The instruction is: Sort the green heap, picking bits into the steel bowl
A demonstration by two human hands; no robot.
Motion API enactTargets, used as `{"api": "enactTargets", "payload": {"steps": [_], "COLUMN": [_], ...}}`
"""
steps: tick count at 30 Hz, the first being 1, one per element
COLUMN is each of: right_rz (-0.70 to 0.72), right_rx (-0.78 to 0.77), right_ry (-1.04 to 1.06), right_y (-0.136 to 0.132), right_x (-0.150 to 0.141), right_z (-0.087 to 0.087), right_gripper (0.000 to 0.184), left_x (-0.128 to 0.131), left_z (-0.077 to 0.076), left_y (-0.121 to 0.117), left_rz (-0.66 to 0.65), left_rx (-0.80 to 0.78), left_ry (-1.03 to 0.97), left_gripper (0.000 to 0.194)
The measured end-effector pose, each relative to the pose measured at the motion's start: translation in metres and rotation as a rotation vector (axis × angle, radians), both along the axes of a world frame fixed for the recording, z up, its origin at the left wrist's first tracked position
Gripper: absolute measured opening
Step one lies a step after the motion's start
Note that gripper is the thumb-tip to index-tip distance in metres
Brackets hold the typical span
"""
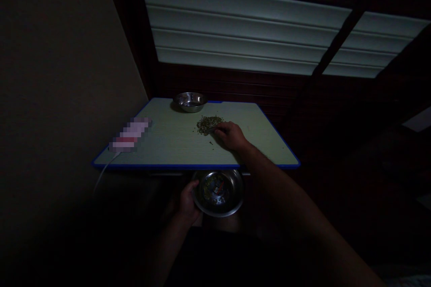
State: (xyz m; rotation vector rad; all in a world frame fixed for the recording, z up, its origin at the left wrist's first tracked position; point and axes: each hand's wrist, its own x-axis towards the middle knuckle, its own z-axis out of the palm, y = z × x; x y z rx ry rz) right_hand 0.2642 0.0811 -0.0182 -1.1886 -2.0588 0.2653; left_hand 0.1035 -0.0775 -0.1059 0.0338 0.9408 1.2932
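My left hand [189, 202] is closed on the rim of a shiny metal bowl [235, 206], held just below the table's front edge. A few greenish grains and some reflections show inside this bowl. On the tabletop lies a loose pile of small greenish beans or seeds [206, 123]. My right hand [230, 135] rests at the pile's right side with its fingers pinched together. A thin, dull sliver seems to show at the fingertips, but the dark picture hides what it is. A few stray grains lie in front of the pile.
The pale, blue-edged table [168, 143] stands by a wall and a dark slatted wooden door [235, 27]. A second metal bowl [190, 106] sits at its back edge. At the left lies a blurred pinkish object [130, 134] with a white cable [106, 168].
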Motion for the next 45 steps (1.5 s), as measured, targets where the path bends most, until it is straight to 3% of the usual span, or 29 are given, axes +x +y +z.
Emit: {"api": "enactTargets", "payload": {"steps": [22,45], "right_rz": [0.0,-0.009], "right_rx": [0.019,-0.084], "right_ry": [0.012,0.147], "right_y": [-0.0012,0.0012], "right_x": [0.0019,0.004], "right_z": [-0.0006,-0.0048], "right_gripper": [0.018,0.017], "left_x": [0.0,0.0005], "left_z": [0.0037,0.0048], "left_y": [-0.0015,-0.0007], "left_rz": [-0.005,-0.005], "left_rx": [0.008,-0.009], "left_ry": [0.01,0.009], "left_gripper": [0.017,0.013]}}
